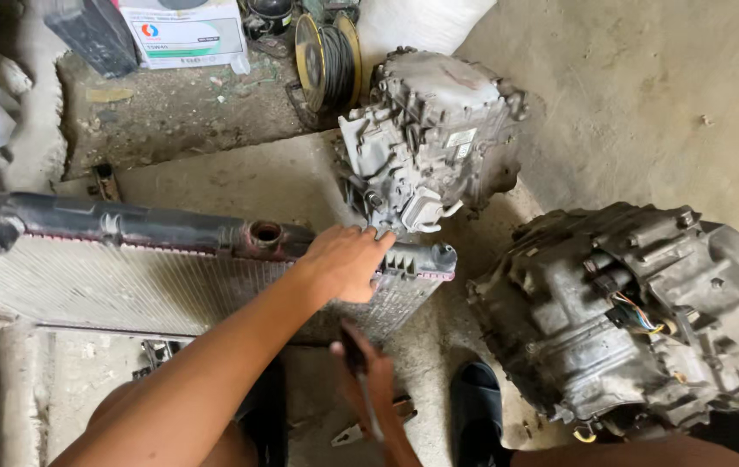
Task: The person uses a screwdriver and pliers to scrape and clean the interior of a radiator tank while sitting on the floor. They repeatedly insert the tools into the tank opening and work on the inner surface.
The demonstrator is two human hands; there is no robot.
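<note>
hands on an old radiator

a big old radiator (pixel 127 290) lies across the dusty floor (pixel 646 112). it has a black top tank (pixel 127 223) with a round hole (pixel 265 232) in it, and thin dirty metal fins below.

the left hand (pixel 345 262) lies on the right end of the radiator, just past the round hole. its fingers are bent over the edge of the black tank and hold on to it.

the right hand (pixel 367 372) is below the radiator's right end, close to its lower edge. its fingers are wrapped tight around a thin dark tool (pixel 361 372). the tool is blurry, so i cannot tell what kind it is or if its tip touches the radiator.

right behind the radiator's right end sits a grey metal engine part (pixel 430 130), so close it looks like they touch. to the right of the radiator lies a bigger, dirty gearbox (pixel 646 311) with coloured wires (pixel 642 316) on it. a dark shoe (pixel 476 411) is below the radiator's right corner, between the right hand and the gearbox.

far behind the radiator are a reel of black cable (pixel 328 60), a white cardboard box (pixel 183 33) and a white sack (pixel 421 22).
</note>
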